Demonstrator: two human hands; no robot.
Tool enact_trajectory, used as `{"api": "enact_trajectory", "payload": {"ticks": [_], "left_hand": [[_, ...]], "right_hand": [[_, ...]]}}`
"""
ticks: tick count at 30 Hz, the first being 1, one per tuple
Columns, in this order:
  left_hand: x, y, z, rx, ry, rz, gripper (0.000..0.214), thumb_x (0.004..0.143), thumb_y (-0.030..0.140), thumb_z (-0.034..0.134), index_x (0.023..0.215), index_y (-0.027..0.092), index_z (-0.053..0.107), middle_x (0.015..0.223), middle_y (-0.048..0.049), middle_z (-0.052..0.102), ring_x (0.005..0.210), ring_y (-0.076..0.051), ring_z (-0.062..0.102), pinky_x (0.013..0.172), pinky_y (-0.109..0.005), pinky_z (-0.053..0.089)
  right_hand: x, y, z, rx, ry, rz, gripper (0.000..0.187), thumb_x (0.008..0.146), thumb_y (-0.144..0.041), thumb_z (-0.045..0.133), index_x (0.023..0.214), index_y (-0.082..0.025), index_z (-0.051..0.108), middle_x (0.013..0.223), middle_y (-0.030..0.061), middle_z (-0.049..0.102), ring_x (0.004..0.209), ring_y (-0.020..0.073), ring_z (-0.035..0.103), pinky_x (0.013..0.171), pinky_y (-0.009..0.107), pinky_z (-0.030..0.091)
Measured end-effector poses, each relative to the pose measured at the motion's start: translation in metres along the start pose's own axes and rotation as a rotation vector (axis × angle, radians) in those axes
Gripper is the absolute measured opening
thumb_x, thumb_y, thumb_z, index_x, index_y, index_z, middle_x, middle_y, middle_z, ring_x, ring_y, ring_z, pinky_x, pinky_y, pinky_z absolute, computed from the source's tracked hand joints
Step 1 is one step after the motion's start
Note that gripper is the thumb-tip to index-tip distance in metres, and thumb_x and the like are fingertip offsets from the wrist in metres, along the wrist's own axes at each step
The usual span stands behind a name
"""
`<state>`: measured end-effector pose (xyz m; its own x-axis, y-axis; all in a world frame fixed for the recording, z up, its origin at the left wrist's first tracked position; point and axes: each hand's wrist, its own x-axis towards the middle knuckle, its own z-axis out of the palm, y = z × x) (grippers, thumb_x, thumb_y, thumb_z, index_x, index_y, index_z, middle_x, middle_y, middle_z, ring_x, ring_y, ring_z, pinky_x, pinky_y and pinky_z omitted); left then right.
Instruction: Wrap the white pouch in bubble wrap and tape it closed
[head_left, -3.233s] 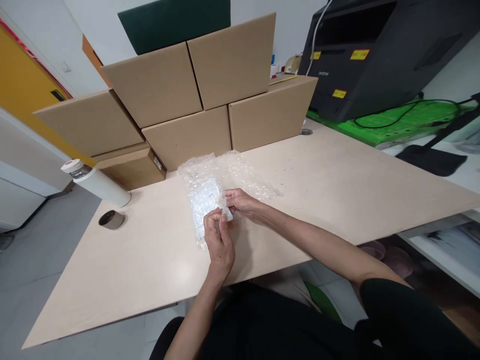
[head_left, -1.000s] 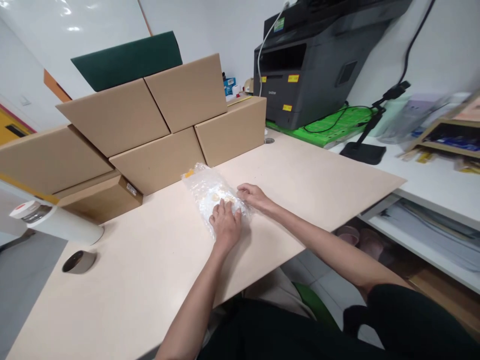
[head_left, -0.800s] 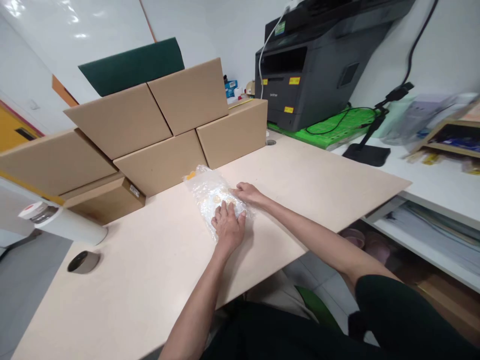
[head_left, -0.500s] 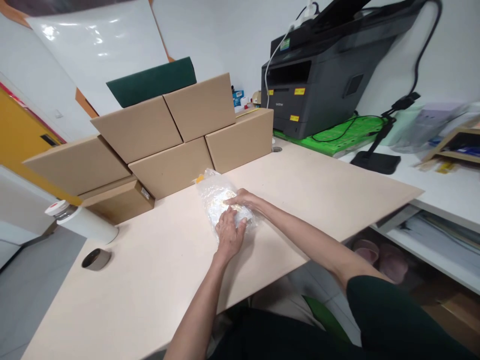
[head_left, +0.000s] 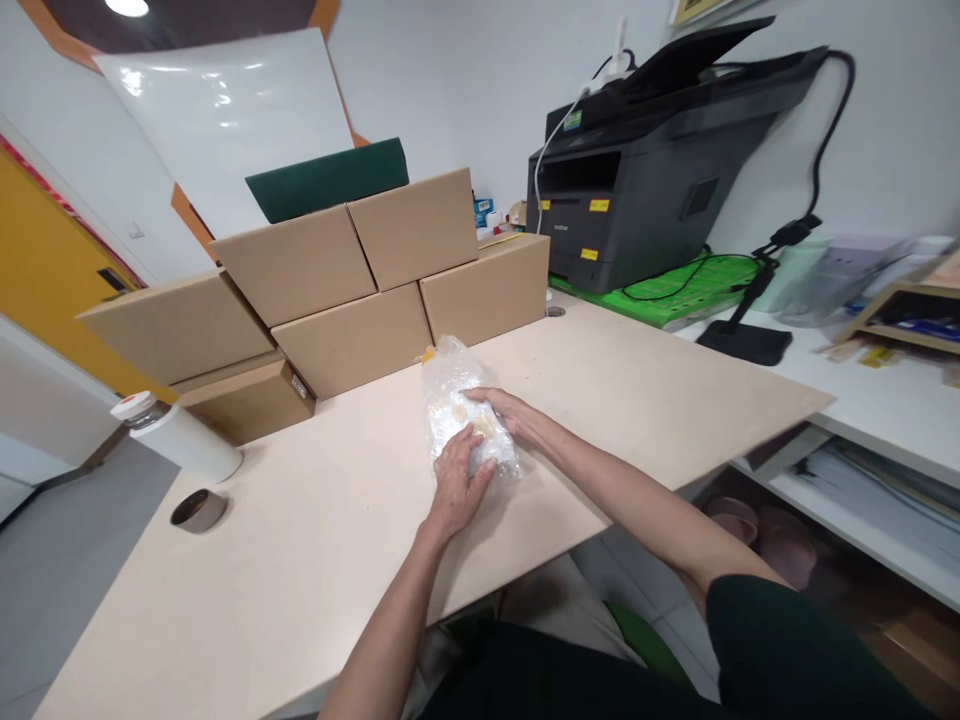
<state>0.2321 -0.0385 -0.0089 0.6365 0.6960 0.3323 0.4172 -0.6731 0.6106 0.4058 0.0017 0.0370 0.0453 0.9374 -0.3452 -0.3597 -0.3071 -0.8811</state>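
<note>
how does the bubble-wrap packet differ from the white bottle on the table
The bubble-wrap packet is low, clear and crinkled, with white and yellowish parts showing; the white bottle is a smooth, opaque cylinder.

The packet has the left hand and right hand on it; no hand touches the bottle.

The packet is before the person; the bottle is off to the left, by a small cup.

Both rest on the table.

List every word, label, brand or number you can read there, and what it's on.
"brother": on the front of the printer.
Yellow labels, on the printer's front: too small to read.
Green label, higher on the printer: too small.
White label, on the end of the low carton: too blurred.
Bubble wrap: no text that I can make out.
</note>
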Motion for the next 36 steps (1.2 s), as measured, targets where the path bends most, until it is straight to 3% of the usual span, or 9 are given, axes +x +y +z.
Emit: {"api": "enact_trajectory", "payload": {"ticks": [6, 9, 13, 17, 21, 24, 28, 33, 36], "left_hand": [[-0.003, 0.004, -0.050, 0.232, 0.146, -0.022, 0.067, 0.090, 0.053, 0.054, 0.146, 0.021, 0.038, 0.161, -0.0161, 0.023, 0.151, -0.034, 0.009, 0.116, -0.062, 0.010], [-0.002, 0.009, -0.088, 0.270, -0.002, -0.003, 0.089, 0.078, 0.060, 0.066, 0.151, 0.025, 0.029, 0.162, -0.0153, 0.019, 0.150, -0.037, 0.006, 0.116, -0.064, 0.002], [-0.007, 0.024, -0.111, -0.069, -0.226, -0.034, 0.097, 0.073, 0.051, 0.075, 0.152, 0.027, 0.024, 0.156, -0.0152, 0.034, 0.140, -0.035, 0.037, 0.112, -0.052, 0.032], [-0.011, 0.031, -0.110, -0.516, -0.221, -0.229, 0.080, 0.070, 0.039, 0.079, 0.139, 0.023, 0.041, 0.128, -0.0107, 0.060, 0.112, -0.028, 0.061, 0.091, -0.039, 0.051], [-0.007, 0.018, -0.113, -0.730, -0.230, -0.365, 0.065, 0.063, 0.031, 0.084, 0.120, 0.017, 0.058, 0.113, -0.0091, 0.067, 0.101, -0.025, 0.065, 0.086, -0.036, 0.052], [0.000, 0.006, -0.118, -0.786, -0.309, -0.392, 0.061, 0.062, 0.028, 0.083, 0.118, 0.016, 0.061, 0.106, -0.0083, 0.069, 0.092, -0.023, 0.067, 0.085, -0.037, 0.052], [0.016, -0.014, -0.117, -0.709, -0.294, -0.393, 0.066, 0.058, 0.028, 0.085, 0.119, 0.016, 0.061, 0.110, -0.0082, 0.067, 0.094, -0.023, 0.066, 0.086, -0.037, 0.053], [0.031, -0.052, -0.093, -0.480, 0.008, -0.471, 0.084, 0.066, 0.041, 0.078, 0.138, 0.017, 0.044, 0.118, -0.0117, 0.062, 0.104, -0.026, 0.064, 0.091, -0.043, 0.053], [0.026, -0.064, -0.073, -0.089, 0.169, -0.387, 0.069, 0.081, 0.045, 0.064, 0.141, 0.018, 0.044, 0.140, -0.0172, 0.048, 0.129, -0.032, 0.049, 0.106, -0.053, 0.040]], "right_hand": [[-0.033, 0.003, -0.011, 0.087, -0.206, -0.065, 0.036, 0.067, -0.018, 0.080, 0.099, -0.013, 0.063, 0.084, 0.0073, 0.072, 0.073, 0.0202, 0.069, 0.073, 0.034, 0.057], [-0.063, 0.000, -0.014, 0.035, -0.417, -0.182, 0.053, 0.060, -0.021, 0.087, 0.107, -0.014, 0.063, 0.093, 0.0066, 0.072, 0.078, 0.0193, 0.069, 0.072, 0.031, 0.056], [-0.090, -0.004, -0.006, 0.029, -0.505, -0.305, 0.058, 0.059, -0.026, 0.088, 0.109, -0.014, 0.061, 0.095, 0.0055, 0.069, 0.081, 0.0185, 0.067, 0.071, 0.029, 0.054], [-0.085, 0.000, 0.005, -0.037, -0.397, -0.353, 0.060, 0.060, -0.038, 0.087, 0.108, -0.017, 0.056, 0.092, 0.0041, 0.066, 0.079, 0.0190, 0.065, 0.072, 0.033, 0.053], [-0.069, 0.003, 0.007, -0.398, -0.041, -0.612, 0.074, 0.059, -0.050, 0.085, 0.119, -0.021, 0.053, 0.120, 0.0115, 0.059, 0.113, 0.0287, 0.056, 0.096, 0.046, 0.046], [-0.060, 0.003, 0.000, -0.529, -0.126, -0.597, 0.092, 0.063, -0.054, 0.081, 0.141, -0.024, 0.042, 0.142, 0.0140, 0.045, 0.135, 0.0319, 0.038, 0.110, 0.048, 0.035], [-0.042, 0.011, -0.010, -0.385, -0.301, -0.312, 0.102, 0.065, -0.049, 0.082, 0.150, -0.023, 0.031, 0.123, 0.0128, 0.058, 0.118, 0.0284, 0.056, 0.100, 0.041, 0.046], [0.001, 0.034, -0.013, -0.464, 0.030, -0.347, 0.083, 0.069, -0.049, 0.079, 0.139, -0.016, 0.046, 0.119, 0.0131, 0.058, 0.117, 0.0264, 0.054, 0.100, 0.037, 0.044], [0.019, 0.041, -0.013, -0.640, 0.137, -0.437, 0.074, 0.078, -0.049, 0.070, 0.139, -0.017, 0.045, 0.128, 0.0141, 0.055, 0.118, 0.0272, 0.053, 0.104, 0.042, 0.040]]}}
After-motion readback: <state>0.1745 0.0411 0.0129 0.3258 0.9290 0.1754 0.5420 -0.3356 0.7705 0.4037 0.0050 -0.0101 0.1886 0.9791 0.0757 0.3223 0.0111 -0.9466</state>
